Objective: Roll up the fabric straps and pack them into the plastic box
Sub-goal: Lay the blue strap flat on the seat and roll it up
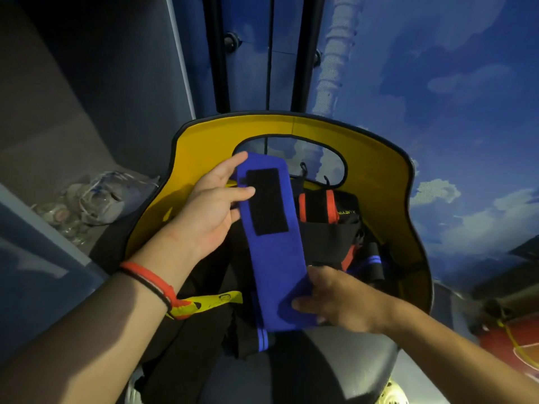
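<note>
A blue fabric strap [280,258] with a black hook-and-loop patch near its far end is stretched flat between both hands, above a chair seat. My left hand [210,211] holds the strap's far end, thumb on top beside the patch, fingers underneath. My right hand [338,298] pinches the near end, where the blue fabric is folded over. A rolled black strap with red stripes [319,207] lies behind, next to other black straps [329,243]. No plastic box is in view.
A yellow chair back [376,170] with an oval opening curves around the straps. More black straps with blue stripes [262,339] and a yellow strap [207,304] lie on the grey seat [335,363]. Crumpled clear plastic bags [96,202] sit at the left.
</note>
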The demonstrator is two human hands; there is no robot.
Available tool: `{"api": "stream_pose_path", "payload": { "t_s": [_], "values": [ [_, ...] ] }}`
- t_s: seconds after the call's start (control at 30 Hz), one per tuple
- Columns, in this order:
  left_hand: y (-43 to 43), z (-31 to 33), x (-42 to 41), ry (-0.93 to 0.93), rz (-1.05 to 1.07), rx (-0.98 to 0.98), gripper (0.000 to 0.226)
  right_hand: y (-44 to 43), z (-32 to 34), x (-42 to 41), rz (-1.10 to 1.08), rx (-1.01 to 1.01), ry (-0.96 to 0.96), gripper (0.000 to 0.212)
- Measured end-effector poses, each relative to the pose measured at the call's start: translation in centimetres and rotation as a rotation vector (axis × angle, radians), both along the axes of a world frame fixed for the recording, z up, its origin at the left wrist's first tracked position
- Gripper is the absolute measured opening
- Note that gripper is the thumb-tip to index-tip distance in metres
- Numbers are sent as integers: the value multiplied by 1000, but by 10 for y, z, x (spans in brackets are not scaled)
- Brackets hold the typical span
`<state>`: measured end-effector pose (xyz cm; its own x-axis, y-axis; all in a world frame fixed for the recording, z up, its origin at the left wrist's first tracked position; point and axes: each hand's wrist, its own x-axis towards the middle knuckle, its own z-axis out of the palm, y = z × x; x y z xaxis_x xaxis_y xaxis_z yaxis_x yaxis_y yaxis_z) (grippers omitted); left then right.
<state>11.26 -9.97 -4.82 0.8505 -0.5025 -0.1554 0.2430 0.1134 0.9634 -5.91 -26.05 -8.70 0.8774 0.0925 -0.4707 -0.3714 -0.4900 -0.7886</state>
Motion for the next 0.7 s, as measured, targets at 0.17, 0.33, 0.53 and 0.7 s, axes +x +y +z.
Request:
{"api": "stream_pose_path", "payload": {
  "t_s": [0.17,0.33,0.53,0.7],
  "values": [
    [2,-13,-1,-26,-43,84,74,5,-11,1,18,384,343,29],
    [5,-32,-14,-24,-141,201,80,-10,-11,7,-153,58,130,28],
    [7,-45,-48,-32,-453,290,80,-35,2,28,-865,416,-92,35],
    [9,-48,-59,-27,-640,265,78,-45,-8,30,-949,394,-23,35]
  ]
}}
